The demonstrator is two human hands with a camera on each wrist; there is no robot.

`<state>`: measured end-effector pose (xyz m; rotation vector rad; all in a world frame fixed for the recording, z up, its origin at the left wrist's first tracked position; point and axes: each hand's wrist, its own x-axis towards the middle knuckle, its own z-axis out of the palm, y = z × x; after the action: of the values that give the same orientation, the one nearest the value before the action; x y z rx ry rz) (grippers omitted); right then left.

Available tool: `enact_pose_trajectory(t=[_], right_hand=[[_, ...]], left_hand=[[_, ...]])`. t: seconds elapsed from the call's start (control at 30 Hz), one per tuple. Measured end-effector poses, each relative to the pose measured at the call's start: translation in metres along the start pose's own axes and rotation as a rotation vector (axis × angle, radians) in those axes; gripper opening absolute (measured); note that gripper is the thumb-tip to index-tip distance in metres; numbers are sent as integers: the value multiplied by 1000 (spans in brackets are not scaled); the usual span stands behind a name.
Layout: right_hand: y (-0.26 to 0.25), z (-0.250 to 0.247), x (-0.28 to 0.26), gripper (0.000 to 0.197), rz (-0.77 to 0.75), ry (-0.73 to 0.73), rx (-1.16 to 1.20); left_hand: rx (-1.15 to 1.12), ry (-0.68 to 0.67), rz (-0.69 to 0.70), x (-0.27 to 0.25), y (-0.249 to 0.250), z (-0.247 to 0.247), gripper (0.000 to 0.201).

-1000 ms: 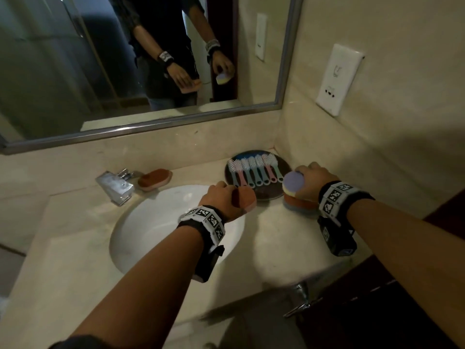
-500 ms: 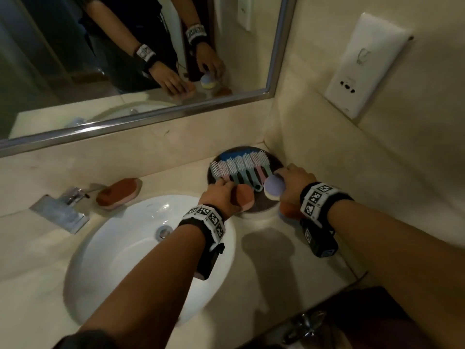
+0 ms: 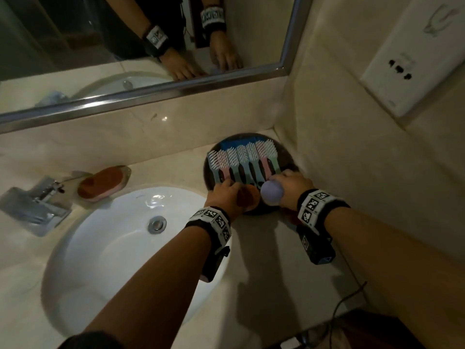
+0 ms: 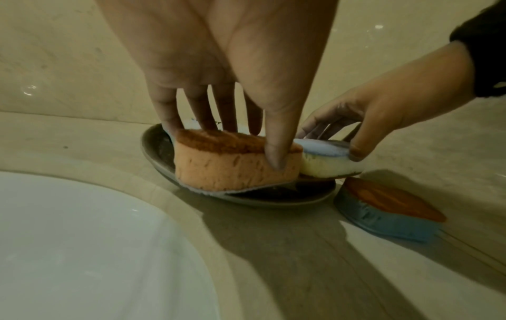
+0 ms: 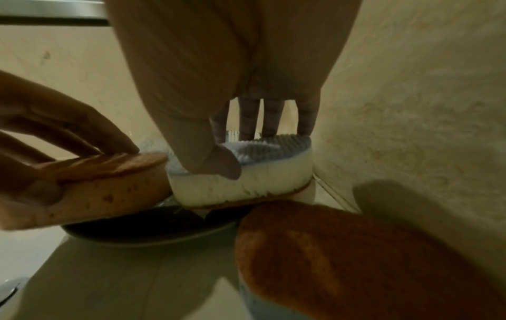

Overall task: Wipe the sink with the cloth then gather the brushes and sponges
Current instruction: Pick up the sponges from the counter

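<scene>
A dark round plate (image 3: 289, 157) in the counter's back right corner carries several pastel brushes (image 3: 241, 159) side by side. My left hand (image 3: 226, 195) pinches an orange sponge (image 4: 232, 164) between thumb and fingers, its underside on the plate's near rim (image 4: 273, 200). Beside it my right hand (image 3: 294, 187) grips a white sponge with a lilac top (image 4: 328, 160), also over the plate's near edge. A third sponge, orange on blue (image 4: 389, 212), lies on the counter just right of the plate. No cloth is in view.
The white sink (image 3: 120, 248) sits left of the plate, with a chrome tap (image 3: 35, 205) and a soap dish holding a reddish bar (image 3: 100, 183) behind it. A mirror (image 3: 125, 46) and a wall socket (image 3: 412, 71) are close above. A dark cable (image 3: 347, 301) lies near the counter's front right edge.
Both hands have carried their sponges back toward the corner and lowered them onto the plate's near rim. The orange and blue sponge stays on the counter. The camera has tilted down.
</scene>
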<state>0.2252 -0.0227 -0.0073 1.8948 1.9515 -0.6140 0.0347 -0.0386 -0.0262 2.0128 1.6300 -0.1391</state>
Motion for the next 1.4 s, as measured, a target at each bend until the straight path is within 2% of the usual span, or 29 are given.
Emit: enact_pose_trajectory(t=[0.33, 0.47, 0.6, 0.7, 0.87, 1.03, 1.4], right_hand=[[8, -7, 2, 64, -84, -77, 45], [6, -22, -4, 62, -113, -28, 45], [-8, -45, -2, 59, -166, 60, 40], [-34, -64, 4, 59, -234, 81, 41], [-95, -75, 8, 50, -346, 82, 27], [-159, -70, 15, 61, -450, 57, 39], [-277, -42, 55, 64, -538, 17, -48]], left_hand=[[-47, -43, -25, 5, 8, -3, 60], [-44, -7, -54, -6, 11, -21, 66], [-53, 88, -106, -21, -2, -47, 61], [-63, 176, -167, -39, -23, -61, 57], [-70, 248, -325, -72, -72, -70, 59], [-118, 326, -437, -93, -124, -71, 58], [-184, 313, -572, -92, -222, -55, 71]])
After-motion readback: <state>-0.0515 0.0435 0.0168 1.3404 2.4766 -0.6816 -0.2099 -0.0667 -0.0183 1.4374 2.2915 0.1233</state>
